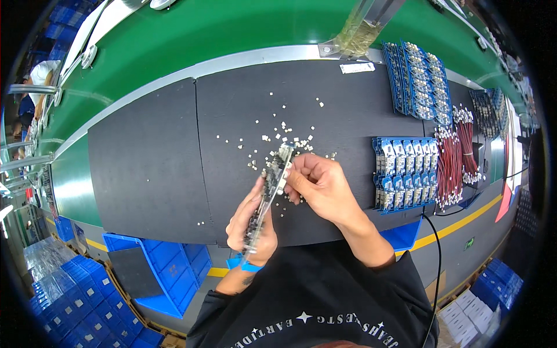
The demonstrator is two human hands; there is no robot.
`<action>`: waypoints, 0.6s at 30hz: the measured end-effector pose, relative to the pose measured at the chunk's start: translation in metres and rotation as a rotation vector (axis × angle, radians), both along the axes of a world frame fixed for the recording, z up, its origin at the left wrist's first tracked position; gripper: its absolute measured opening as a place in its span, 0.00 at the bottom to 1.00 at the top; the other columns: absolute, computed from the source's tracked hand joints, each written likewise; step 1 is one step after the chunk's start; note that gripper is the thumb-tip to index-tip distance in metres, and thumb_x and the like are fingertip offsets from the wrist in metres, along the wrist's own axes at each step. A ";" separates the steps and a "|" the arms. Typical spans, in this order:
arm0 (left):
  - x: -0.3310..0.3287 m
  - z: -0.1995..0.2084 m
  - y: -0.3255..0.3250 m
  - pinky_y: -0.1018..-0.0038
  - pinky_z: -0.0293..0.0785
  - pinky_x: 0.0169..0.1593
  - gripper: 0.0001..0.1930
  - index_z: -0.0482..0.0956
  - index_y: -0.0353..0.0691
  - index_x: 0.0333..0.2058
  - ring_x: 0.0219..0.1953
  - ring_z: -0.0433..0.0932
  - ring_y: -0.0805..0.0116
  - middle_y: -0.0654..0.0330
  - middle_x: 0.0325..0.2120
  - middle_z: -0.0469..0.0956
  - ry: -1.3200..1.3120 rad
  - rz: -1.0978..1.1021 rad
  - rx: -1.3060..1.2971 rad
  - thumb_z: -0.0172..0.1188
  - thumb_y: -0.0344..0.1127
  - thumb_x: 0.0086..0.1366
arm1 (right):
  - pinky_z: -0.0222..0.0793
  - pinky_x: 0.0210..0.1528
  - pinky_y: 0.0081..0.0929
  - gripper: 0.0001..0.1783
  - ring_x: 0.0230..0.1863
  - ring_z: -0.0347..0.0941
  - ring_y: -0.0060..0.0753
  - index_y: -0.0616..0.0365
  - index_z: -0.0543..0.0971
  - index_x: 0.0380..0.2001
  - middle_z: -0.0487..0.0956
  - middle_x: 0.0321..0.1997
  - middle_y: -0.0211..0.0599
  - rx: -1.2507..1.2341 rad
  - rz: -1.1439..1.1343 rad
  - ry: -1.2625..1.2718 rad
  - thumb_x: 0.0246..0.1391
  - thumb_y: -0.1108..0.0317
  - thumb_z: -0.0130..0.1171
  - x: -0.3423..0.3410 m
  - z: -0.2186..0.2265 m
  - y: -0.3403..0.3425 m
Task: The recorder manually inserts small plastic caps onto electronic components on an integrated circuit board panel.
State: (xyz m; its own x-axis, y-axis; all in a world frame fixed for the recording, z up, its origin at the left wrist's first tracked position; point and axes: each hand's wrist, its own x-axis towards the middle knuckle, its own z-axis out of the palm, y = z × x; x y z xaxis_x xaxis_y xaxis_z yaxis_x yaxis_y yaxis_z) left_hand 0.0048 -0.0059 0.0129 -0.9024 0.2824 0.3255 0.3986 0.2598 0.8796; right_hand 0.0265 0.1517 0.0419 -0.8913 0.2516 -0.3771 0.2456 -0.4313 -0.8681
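A circuit board panel (268,197) stands tilted nearly on edge in my left hand (239,225), whose fingers wrap round its lower part. My right hand (320,184) is closed in a pinch at the panel's right face, near its upper end. Small white connectors show on that face by the fingertips. Whatever lies between those fingertips is too small and hidden to make out. Beyond the panel, many loose white connectors (283,126) are scattered over the black mat (151,145); some lie under and beside my hands.
To the right sit blue circuit board panels (405,174), with more standing stacked (416,81) behind them. Bundles of red wires (448,168) with white ends lie beside these. A metal post (362,29) rises at the back edge. Blue crates (168,269) stand below the table at left.
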 end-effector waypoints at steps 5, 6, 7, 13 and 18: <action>0.004 0.003 0.005 0.69 0.75 0.42 0.11 0.73 0.26 0.37 0.39 0.79 0.53 0.41 0.35 0.77 -0.139 0.164 0.112 0.58 0.19 0.54 | 0.67 0.24 0.14 0.07 0.23 0.70 0.16 0.66 0.75 0.30 0.76 0.23 0.32 0.083 0.035 0.007 0.55 0.71 0.56 0.005 0.005 0.003; 0.004 0.005 0.007 0.69 0.75 0.42 0.10 0.73 0.25 0.37 0.39 0.79 0.54 0.41 0.35 0.78 -0.104 0.132 0.139 0.59 0.19 0.54 | 0.67 0.25 0.14 0.09 0.23 0.70 0.16 0.66 0.75 0.31 0.76 0.24 0.32 0.105 0.003 0.043 0.54 0.69 0.57 0.004 0.005 0.001; 0.001 0.006 0.011 0.69 0.75 0.42 0.10 0.73 0.25 0.36 0.39 0.79 0.54 0.41 0.35 0.78 -0.070 0.096 0.168 0.59 0.19 0.54 | 0.67 0.25 0.14 0.10 0.23 0.71 0.15 0.66 0.75 0.32 0.76 0.24 0.31 0.130 -0.032 0.078 0.54 0.68 0.58 0.003 0.005 0.000; -0.001 0.005 0.006 0.67 0.74 0.45 0.11 0.73 0.28 0.36 0.42 0.78 0.50 0.39 0.37 0.77 -0.098 -0.007 0.099 0.58 0.17 0.53 | 0.65 0.24 0.12 0.09 0.22 0.69 0.13 0.65 0.75 0.31 0.76 0.23 0.30 -0.028 -0.051 0.056 0.55 0.68 0.57 -0.004 0.010 -0.002; -0.003 0.014 0.010 0.69 0.74 0.46 0.10 0.74 0.28 0.36 0.43 0.78 0.53 0.40 0.38 0.77 -0.121 0.121 0.064 0.57 0.17 0.53 | 0.64 0.24 0.13 0.09 0.22 0.68 0.13 0.66 0.74 0.32 0.76 0.23 0.30 0.034 -0.014 0.057 0.55 0.68 0.56 0.006 0.007 -0.002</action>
